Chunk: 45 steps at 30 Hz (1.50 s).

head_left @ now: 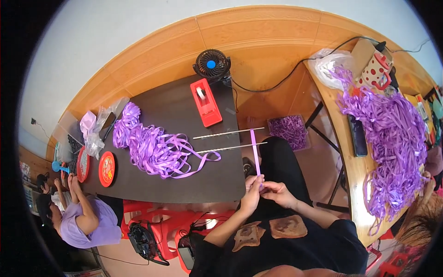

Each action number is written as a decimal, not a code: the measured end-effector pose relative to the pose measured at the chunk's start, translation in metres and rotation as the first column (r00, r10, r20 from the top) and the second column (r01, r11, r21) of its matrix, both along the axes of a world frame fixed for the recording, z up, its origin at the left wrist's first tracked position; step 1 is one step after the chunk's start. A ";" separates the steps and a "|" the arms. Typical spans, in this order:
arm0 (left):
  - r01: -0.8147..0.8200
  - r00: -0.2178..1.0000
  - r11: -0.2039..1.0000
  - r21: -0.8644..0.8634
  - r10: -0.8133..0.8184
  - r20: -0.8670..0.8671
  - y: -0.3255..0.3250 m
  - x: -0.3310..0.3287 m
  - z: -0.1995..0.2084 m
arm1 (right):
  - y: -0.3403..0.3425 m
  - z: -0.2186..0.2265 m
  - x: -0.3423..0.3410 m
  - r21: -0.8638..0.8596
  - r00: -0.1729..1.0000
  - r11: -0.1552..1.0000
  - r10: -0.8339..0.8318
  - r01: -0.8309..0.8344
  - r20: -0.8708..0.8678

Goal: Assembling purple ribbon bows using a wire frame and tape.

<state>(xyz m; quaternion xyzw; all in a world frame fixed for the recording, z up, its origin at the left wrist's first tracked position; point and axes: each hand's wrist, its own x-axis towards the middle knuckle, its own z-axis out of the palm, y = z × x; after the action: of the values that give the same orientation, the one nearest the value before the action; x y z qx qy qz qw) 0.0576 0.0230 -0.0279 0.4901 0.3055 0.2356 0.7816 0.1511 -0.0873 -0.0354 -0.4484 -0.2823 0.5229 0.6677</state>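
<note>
A flat purple ribbon (256, 159) runs from the outer end of two thin metal rods toward me, over my lap. My left hand (251, 193) pinches its near end between thumb and fingers. Right beside it, the closed fingertips of my right hand (280, 195) meet the same end, where a bit of purple shows between the hands. The upper rod (226, 133) and the lower rod (230, 147) lie nearly parallel and jut past the table's right edge. A large heap of purple ribbon (154, 150) rests left of the rods, one loop reaching the lower rod.
The dark table (170, 101) carries a red tape dispenser (206, 102), a small black fan (212, 64) and a red dish (107, 169). A bin of purple pieces (289, 133) stands on the floor. More ribbon (392, 134) and a phone (357, 135) lie on the right-hand wooden table. Another person (90, 219) sits left.
</note>
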 end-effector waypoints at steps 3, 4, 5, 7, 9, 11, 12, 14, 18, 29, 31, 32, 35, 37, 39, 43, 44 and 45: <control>-0.009 1.000 1.000 -0.008 0.010 0.027 0.001 0.001 -0.005 | 0.003 0.005 -0.001 0.073 0.992 0.994 -0.093 0.086 0.089; -0.019 0.998 0.999 -0.033 0.021 0.052 0.001 0.001 -0.006 | 0.001 0.010 -0.002 0.072 0.992 0.994 -0.091 0.085 0.091; -0.024 0.998 0.999 -0.034 0.026 0.053 0.001 0.001 -0.009 | -0.001 0.026 -0.003 0.035 0.923 0.987 -0.160 0.157 0.349; -0.063 0.997 0.991 0.118 0.058 0.052 0.002 0.000 -0.014 | 0.001 0.032 -0.007 0.116 0.700 0.931 -0.340 0.347 0.628; -0.050 0.998 0.993 0.103 0.046 0.037 0.001 0.002 -0.006 | 0.004 0.031 0.006 0.269 0.414 0.862 -0.454 0.430 0.789; -0.038 0.999 0.995 0.087 0.037 0.020 -0.001 0.000 0.004 | 0.023 0.039 0.024 0.447 0.119 0.809 -0.523 0.381 0.844; -0.032 0.999 0.998 0.057 0.032 -0.006 -0.001 -0.001 0.011 | 0.031 0.047 0.033 0.498 -0.024 0.802 -0.521 0.330 0.853; -0.028 0.999 0.999 0.031 0.028 -0.029 -0.001 -0.001 0.014 | 0.047 0.057 0.044 0.527 -0.194 0.831 -0.496 0.176 0.846; 0.012 1.000 1.000 -0.016 -0.011 0.021 -0.001 -0.006 0.008 | 0.065 0.070 0.056 0.534 -0.410 0.839 -0.526 -0.104 0.746; 0.314 0.937 0.949 -0.031 -0.304 0.172 -0.002 -0.024 0.007 | 0.063 0.098 0.051 0.535 -0.479 0.823 -0.555 -0.192 0.681; 0.303 0.945 0.952 -0.037 -0.295 0.140 -0.001 -0.024 -0.006 | 0.065 0.111 0.050 0.532 -0.481 0.824 -0.553 -0.194 0.680; 0.293 0.952 0.955 -0.042 -0.288 0.106 0.000 -0.021 -0.009 | 0.066 0.118 0.051 0.527 -0.453 0.830 -0.547 -0.184 0.704; 0.232 0.970 0.971 -0.049 -0.228 0.081 0.001 -0.010 -0.012 | 0.077 0.139 0.060 0.547 -0.354 0.825 -0.558 -0.142 0.750; 0.189 0.980 0.981 -0.033 -0.186 0.075 0.003 0.002 -0.009 | 0.091 0.150 0.069 0.566 -0.278 0.821 -0.561 -0.071 0.780; 0.119 0.990 0.993 -0.008 -0.118 0.072 0.003 0.016 -0.005 | 0.106 0.153 0.089 0.562 -0.231 0.827 -0.553 -0.035 0.800; -0.041 0.991 0.999 -0.009 0.042 0.124 0.011 0.047 -0.001 | 0.137 0.150 0.123 0.384 0.237 0.920 -0.390 0.073 0.890; -0.040 0.991 0.999 -0.008 0.041 0.126 0.015 0.054 0.001 | 0.145 0.141 0.131 0.385 0.235 0.920 -0.391 0.074 0.890; -0.092 0.986 0.996 -0.009 0.092 0.138 0.018 0.060 0.003 | 0.152 0.131 0.138 0.283 0.460 0.953 -0.299 0.106 0.836</control>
<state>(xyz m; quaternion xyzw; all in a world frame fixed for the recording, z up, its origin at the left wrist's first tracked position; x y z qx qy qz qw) 0.1173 0.0412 -0.0245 0.4570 0.2730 0.3046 0.7899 0.2887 0.0649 0.0960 -0.6152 -0.5737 0.1105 0.5293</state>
